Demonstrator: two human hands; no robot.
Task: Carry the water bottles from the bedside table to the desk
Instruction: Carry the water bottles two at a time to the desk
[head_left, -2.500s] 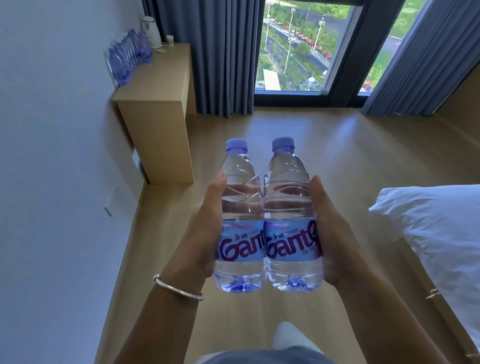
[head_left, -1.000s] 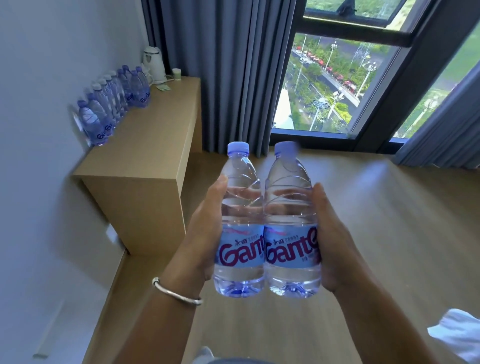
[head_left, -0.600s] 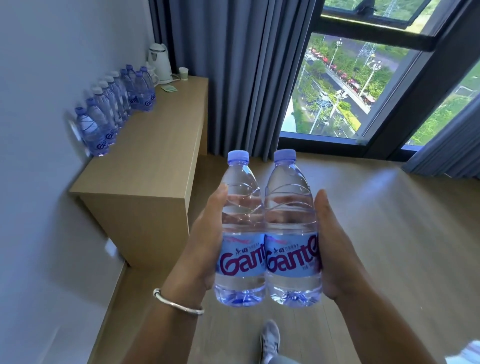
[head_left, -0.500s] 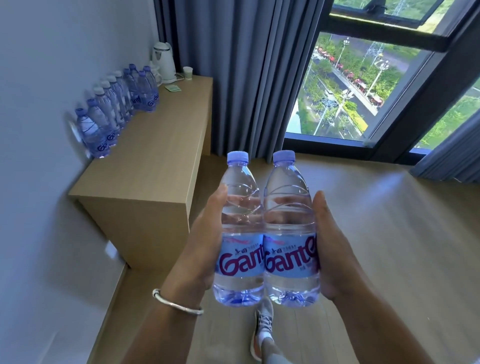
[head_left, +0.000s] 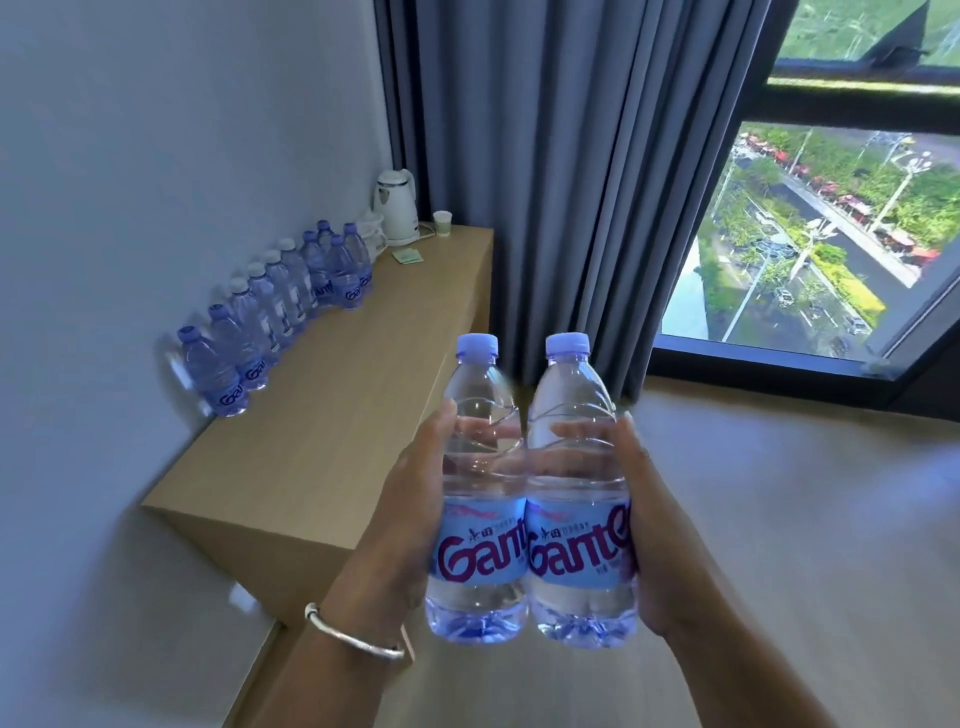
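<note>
Bottles staying upright and touching side by side: left bottle (head_left: 480, 488) clamped in the left hand (head_left: 410, 514), right bottle (head_left: 579, 493) clamped in the right hand (head_left: 649, 525), both carried in the air just off the counter's (head_left: 332, 431) near corner. Counter is looming larger and nearer than half a second ago. Row of bottles (head_left: 275, 306) is standing along its wall edge, kettle (head_left: 396, 213) at the far end.
</note>
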